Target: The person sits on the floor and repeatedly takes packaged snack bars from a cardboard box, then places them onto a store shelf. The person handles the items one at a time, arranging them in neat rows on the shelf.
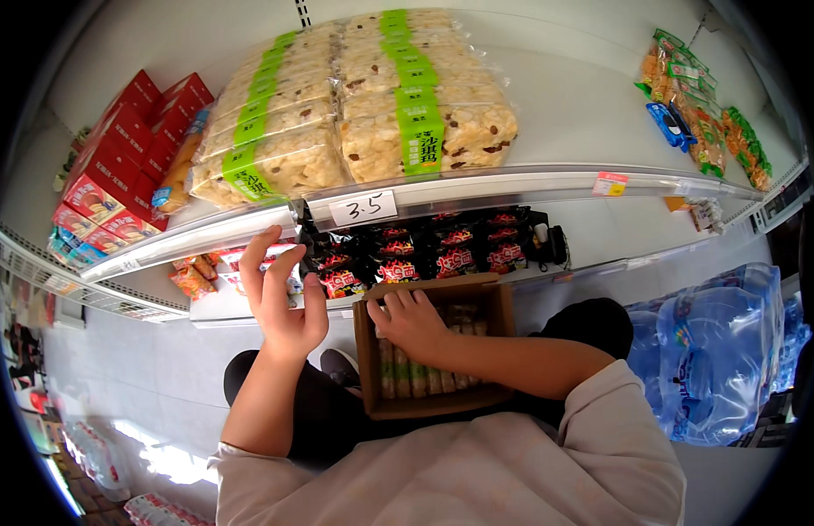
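Note:
My left hand (283, 299) is raised just below the front edge of the upper shelf (486, 185), fingers apart and holding nothing. My right hand (412, 327) reaches into an open cardboard carton (440, 409) by its far left corner. The fingers rest near the far rim; whether they grip anything is hidden. Inside the carton stand upright rows of clear-wrapped sachima bars with green bands (413, 378). On the shelf above lie two long rows of larger wrapped sachima packs (374, 141), pale with raisins and green bands.
Red boxes (114, 164) stand at the shelf's left, bagged snacks (703, 118) at its right. Black snack packets (397, 253) fill part of the lower shelf. A handwritten tag (362, 208) hangs on the shelf edge. Shrink-wrapped blue water bottles (709, 355) are on the right.

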{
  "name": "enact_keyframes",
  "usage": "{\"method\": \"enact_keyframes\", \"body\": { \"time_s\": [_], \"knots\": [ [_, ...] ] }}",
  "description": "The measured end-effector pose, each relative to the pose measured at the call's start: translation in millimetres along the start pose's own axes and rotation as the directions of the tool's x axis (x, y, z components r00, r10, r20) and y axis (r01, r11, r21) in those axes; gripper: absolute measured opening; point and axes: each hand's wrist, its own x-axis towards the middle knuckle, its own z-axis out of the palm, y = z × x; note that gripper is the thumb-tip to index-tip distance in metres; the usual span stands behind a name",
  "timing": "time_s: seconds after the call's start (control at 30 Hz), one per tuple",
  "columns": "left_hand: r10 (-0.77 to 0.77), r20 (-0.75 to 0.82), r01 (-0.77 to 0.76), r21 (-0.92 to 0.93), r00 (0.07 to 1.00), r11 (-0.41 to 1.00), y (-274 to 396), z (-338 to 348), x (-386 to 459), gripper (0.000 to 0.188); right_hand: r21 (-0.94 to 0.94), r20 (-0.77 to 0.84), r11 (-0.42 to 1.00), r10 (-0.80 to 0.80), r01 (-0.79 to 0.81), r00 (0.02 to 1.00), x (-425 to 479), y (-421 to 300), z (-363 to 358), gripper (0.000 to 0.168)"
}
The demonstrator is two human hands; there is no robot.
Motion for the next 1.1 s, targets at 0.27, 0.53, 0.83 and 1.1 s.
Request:
{"method": "enact_keyframes", "body": {
  "time_s": [0.27, 0.53, 0.83, 1.1],
  "knots": [
    [-0.001, 0.019, 0.001, 0.012, 1.0, 1.0, 0.3, -1.2, -1.5, 0.042, 0.152, 0.157, 0.988, -0.064, 0.04, 0.985, 43.5, 4.5, -153.0, 0.056],
    [-0.036, -0.041, 0.039, 0.072, 0.999, 0.997, 2.5, 3.0, 1.0, 0.061, 0.717, 0.101, 0.696, -0.059, -0.032, 0.993, 38.0, 88.2, -286.6, 0.072],
    [-0.041, -0.052, 0.043, 0.04, 0.998, 0.998, 2.5, -2.3, 6.4, 0.068, 0.645, -0.705, 0.753, 0.522, 0.129, 0.48, -15.5, 167.9, -322.6, 0.09],
    [-0.057, -0.055, 0.058, 0.01, 0.997, 0.998, 0.5, -1.2, 10.0, 0.071, 0.369, -0.405, 0.788, 0.613, -0.493, 0.678, 18.7, 285.9, -326.1, 0.071]
  ]
}}
